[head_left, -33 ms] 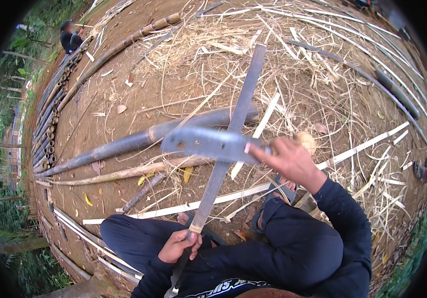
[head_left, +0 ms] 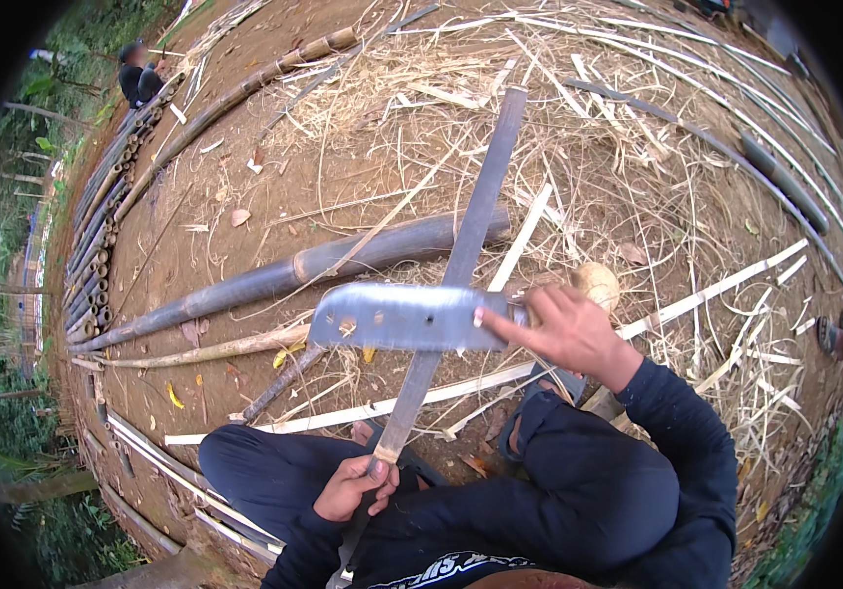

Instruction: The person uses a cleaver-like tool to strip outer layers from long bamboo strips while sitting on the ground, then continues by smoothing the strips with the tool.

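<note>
Clock read from the seated person, 12 straight ahead.

Left hand (head_left: 356, 486): near 7, low by the lap. Thumb on top and fingers curled beneath, pinching the near end of a dark strip (head_left: 490, 187). Strip runs from there toward 1, over a thick pole (head_left: 343, 257) lying across from 9 toward 1. Holding only the end probably leaves most of the length free; the pole may prop the far part, though contact between the two cannot be confirmed from this angle.

Right hand (head_left: 574, 329): toward 3, fingers wrapped round the handle of a cleaver (head_left: 392, 316), index finger laid out along the heel of the blade. That finger likely steadies the blade against twisting. Blade points to 9, broad face up, crossing over the strip's middle. Blade is blurred; cannot tell whether it touches the strip or hangs above it.

Hands well apart, one at the strip's end, one out to the side; judged to keep the left fingers clear of the edge.

Legs (head_left: 264, 456) folded at 6, knees out to either side, leaving a gap for the strip. Pale slat (head_left: 716, 287) lies beyond the lap, from 8 toward 2. Loose shavings (head_left: 637, 137) spread from 12 to 2.
</note>
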A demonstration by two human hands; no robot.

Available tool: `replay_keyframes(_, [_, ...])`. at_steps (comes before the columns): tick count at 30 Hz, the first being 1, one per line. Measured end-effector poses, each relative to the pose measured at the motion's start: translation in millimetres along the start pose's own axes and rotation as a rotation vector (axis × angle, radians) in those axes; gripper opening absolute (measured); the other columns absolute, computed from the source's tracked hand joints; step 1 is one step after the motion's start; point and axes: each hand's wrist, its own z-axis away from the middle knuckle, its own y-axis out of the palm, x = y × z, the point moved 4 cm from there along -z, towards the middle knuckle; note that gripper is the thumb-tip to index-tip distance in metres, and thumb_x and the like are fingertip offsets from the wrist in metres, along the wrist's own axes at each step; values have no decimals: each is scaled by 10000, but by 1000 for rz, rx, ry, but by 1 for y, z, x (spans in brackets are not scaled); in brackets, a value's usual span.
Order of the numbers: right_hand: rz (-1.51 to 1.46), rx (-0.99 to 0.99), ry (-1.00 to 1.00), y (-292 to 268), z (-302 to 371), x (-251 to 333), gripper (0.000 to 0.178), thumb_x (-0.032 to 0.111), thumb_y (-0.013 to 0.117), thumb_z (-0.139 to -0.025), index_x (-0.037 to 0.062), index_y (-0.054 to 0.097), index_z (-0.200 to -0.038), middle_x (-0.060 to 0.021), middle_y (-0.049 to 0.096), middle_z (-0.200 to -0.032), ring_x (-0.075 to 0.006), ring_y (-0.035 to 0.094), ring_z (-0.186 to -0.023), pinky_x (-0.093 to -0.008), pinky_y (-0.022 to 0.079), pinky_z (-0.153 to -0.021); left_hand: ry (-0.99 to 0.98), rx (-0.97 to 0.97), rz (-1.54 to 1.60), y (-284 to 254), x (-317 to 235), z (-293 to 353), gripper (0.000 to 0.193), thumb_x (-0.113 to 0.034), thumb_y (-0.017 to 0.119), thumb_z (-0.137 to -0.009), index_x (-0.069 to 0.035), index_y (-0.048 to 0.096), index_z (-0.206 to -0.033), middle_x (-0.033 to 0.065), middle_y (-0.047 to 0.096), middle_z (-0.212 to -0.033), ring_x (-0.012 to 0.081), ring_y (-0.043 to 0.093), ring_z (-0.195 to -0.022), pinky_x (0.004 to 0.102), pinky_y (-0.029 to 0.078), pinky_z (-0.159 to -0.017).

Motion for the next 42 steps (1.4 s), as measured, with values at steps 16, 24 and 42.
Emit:
replay_keyframes(16, [40, -150, 377, 5, 4, -160, 557, 208, 671, -920, 295, 494, -1441, -32, 585, -686, -126, 555, -519, -284, 504, -455, -162, 270, 360, -38, 36, 37, 394, -328, 630, -958, 65, 593, -941, 100, 516, -693, 158, 462, -526, 284, 343, -470])
replay_keyframes(24, [-279, -68, 966, 35, 42, -197, 449, 163, 633, -935, 106, 545, -1371, -136, 628, -691, -240, 622, -605, -383, 502, -594, -85, -25, 30, -19, 25, 45, 316, -293, 554, -1018, 17, 612, -1006, 61, 591, -778, 150, 567, -730, 291, 460, -701])
replay_keyframes(42, [-579, -408, 895, 4, 2, -84, 503, 123, 656, -916, 127, 536, -1404, -178, 680, -876, -289, 684, -745, -374, 524, -691, 869, -870, -1215, 120, -167, -77, 414, -84, 599, -939, 35, 419, -1292, 303, 539, -1180, 487, 605, -951, 498, 495, -790])
